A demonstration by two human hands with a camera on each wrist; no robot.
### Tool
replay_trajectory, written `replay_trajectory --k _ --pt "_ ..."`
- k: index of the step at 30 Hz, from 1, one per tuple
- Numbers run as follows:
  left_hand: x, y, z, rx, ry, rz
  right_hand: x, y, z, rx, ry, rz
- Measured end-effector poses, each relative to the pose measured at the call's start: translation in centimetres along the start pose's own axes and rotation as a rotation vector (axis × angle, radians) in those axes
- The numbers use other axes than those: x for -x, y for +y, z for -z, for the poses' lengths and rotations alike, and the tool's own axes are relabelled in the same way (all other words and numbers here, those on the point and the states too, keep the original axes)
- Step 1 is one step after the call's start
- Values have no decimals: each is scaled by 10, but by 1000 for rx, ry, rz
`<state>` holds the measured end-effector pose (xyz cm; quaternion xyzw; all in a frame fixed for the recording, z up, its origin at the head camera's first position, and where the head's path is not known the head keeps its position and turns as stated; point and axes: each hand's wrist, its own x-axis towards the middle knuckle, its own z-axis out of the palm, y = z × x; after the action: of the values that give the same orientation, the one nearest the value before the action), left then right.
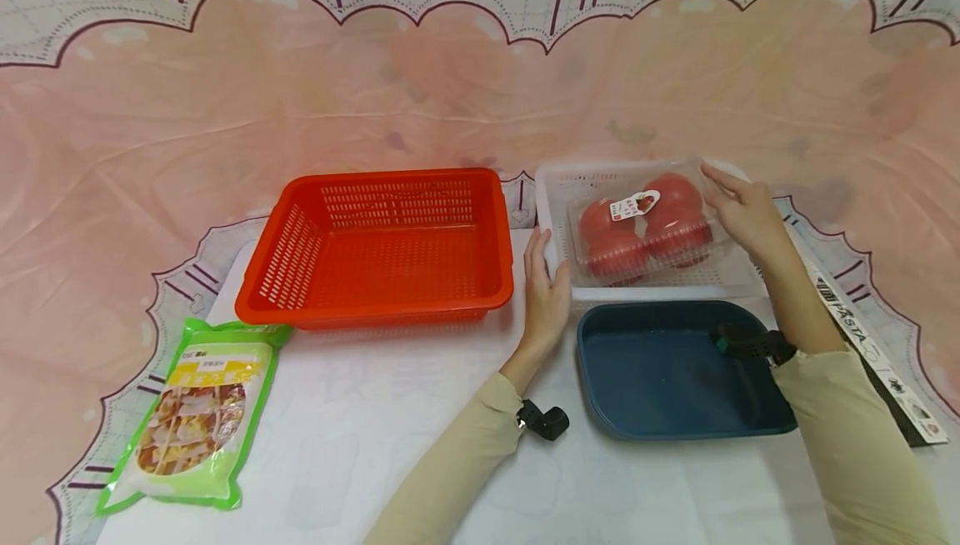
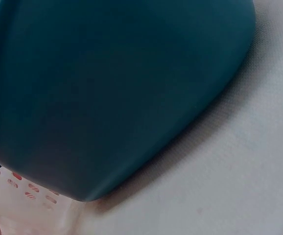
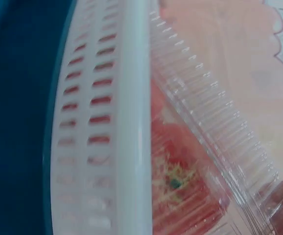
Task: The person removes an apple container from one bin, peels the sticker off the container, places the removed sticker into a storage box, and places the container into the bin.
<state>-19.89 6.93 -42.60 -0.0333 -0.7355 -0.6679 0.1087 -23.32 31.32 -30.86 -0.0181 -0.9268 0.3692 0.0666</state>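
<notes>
The table [image 1: 352, 445], covered in white, carries everything here. The red basket [image 1: 375, 312] stands left of the middle, with the blue tray [image 1: 660, 378] near the front on the right. Just behind the tray stands the white basket [image 1: 675, 292], and beside it the clear box [image 1: 660, 247] of tomatoes [image 1: 678, 203] is within the basket's outline, tilted across it. The green bag [image 1: 198, 428] lies at the far left, and the black-and-white packet [image 1: 877, 353] lies at the right, partly behind a sleeve.

The right hand [image 1: 750, 216] grasps the box by its right end, fingers bent over the edge. The left hand [image 1: 546, 303] rests against the left side of the white basket with its fingers fairly straight, not clenched; they seem to steady it.

The step in hand looks like handling the box at the white basket, and a firm but light pinch should suit it, since the thin plastic would probably flex under a hard squeeze. Held at one end only, the box could dip at the other and let the tomatoes roll, so it is best kept slow and fairly level. The left hand would do well to hold the basket still, away from the box's ridged edge. The small label [image 1: 634, 206] faces up.
</notes>
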Motion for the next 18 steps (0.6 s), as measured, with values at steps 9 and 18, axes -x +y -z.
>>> replay_trajectory --k 9,18 --pt "-1 2 -1 -2 -2 -4 7 -6 -6 -79 90 -56" --pt "1 1 0 9 0 4 19 -4 -13 -173 176 -111"
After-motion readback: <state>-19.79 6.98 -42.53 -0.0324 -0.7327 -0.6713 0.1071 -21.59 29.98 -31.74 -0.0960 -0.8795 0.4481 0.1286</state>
